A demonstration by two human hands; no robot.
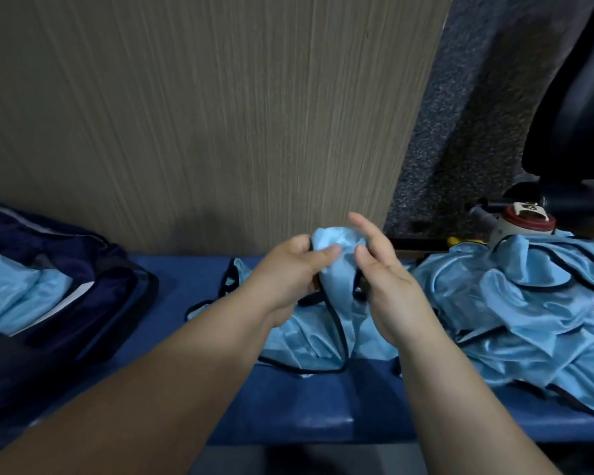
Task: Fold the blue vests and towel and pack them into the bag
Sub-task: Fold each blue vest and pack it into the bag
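– Wood-grain panel fills most of what you face, standing upright behind the blue tabletop. Off to your right there is speckled grey carpet and part of a black chair.

– And on that tabletop, what do you have, biggest first?

– At your left, the navy bag lies open, and you can see folded blue vests lying inside it. At your right sits a loose pile of vests, light blue with black trim, crumpled over one another and reaching the near edge of the tabletop.

– So which piece are you working on?

– You have one blue vest in the middle, between the bag and the pile. Its lower part is spread on the tabletop, while its upper end is bunched and lifted up between your hands.

– How do your hands sit on it?

– Your left hand is clamped on the bunched cloth, fingers curled round it and thumb lying across the top. Your right hand is spread, fingers straight and pointing up and away, with only the thumb and palm side against the fabric; it is not wrapped round anything that you can see.

– Anything smaller?

– Beyond the pile, at the far right edge, you have a white rounded object with a red top, its lower part hidden by the vests, and just left of it a small yellow thing, too little showing to tell what it is
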